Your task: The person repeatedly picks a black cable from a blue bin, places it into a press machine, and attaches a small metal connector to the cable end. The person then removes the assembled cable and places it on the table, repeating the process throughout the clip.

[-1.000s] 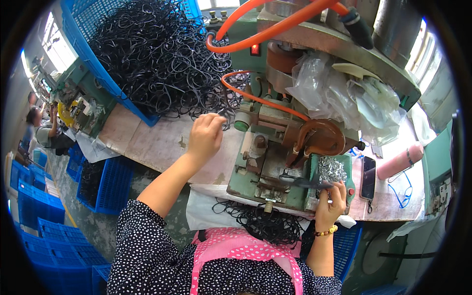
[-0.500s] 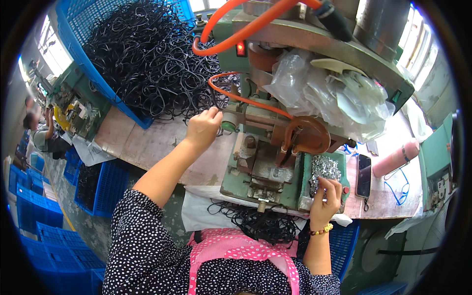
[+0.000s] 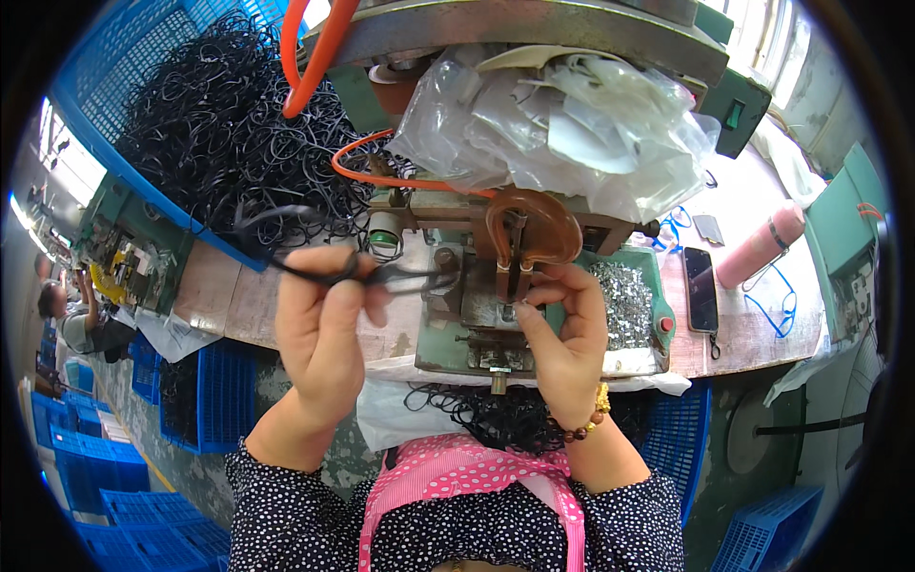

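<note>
My left hand (image 3: pixel 324 329) is closed around a black cord (image 3: pixel 408 276). One part of the cord reaches toward the press; another loops out behind the hand, blurred. My right hand (image 3: pixel 564 343) is at the die of a green bench press (image 3: pixel 440 345), thumb and fingers drawn together beside the upright metal punch (image 3: pixel 515 276). Whatever lies between those fingertips is too small to make out. Right of the die, a green tray (image 3: pixel 660 360) carries many small shiny metal pieces (image 3: pixel 621 300).
A big blue basket (image 3: pixel 172 212) heaped with black cords (image 3: pixel 238 124) stands at the left. Plastic bags (image 3: pixel 562 124) hang on the machine. A phone (image 3: pixel 701 289), a pink bottle (image 3: pixel 761 248) and blue-framed glasses (image 3: pixel 789 310) lie at right. More cords (image 3: pixel 486 415) rest below the press.
My left hand has come back from beside the cord heap, bringing a black cord. My right hand has moved left from the metal pieces to the die. The view has shifted slightly.
</note>
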Demonstrator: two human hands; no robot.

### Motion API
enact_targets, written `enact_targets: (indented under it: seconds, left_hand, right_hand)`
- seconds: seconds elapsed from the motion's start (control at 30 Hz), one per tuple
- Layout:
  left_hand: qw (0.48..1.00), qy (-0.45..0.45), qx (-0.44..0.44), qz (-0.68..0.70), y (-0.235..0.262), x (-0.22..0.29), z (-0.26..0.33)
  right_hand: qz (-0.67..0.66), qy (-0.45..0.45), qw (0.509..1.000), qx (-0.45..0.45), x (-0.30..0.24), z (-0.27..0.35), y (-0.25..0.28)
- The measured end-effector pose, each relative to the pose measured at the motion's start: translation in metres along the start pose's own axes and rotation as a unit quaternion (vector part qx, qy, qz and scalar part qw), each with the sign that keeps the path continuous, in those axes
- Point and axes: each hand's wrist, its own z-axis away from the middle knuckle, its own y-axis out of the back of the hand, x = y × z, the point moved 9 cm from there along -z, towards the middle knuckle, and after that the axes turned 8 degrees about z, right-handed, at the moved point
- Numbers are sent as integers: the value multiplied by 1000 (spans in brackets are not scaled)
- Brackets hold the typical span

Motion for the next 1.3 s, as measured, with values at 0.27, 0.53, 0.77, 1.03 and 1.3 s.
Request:
enact_targets:
  seconds: [0.27,0.53,0.77,1.03,1.3]
  left_hand:
    - [1000,-16,9,15,-10,-12,-13]
    - [977,34,-151,-145,-64,-32,27]
    - [959,14,-199,-202,-80,-43,16]
    - [948,-85,-219,-213,-85,-36,20]
    - [933,-170,-206,-241,-91,-20,19]
  right_hand:
    - [-67,-28,997,-28,2,1,-15]
    - [-15,-10,999,-30,4,-1,8]
    - [85,53,991,84,-2,5,81]
    - [184,-84,958,203,66,23,160]
    - [558,113,822,2,42,15,97]
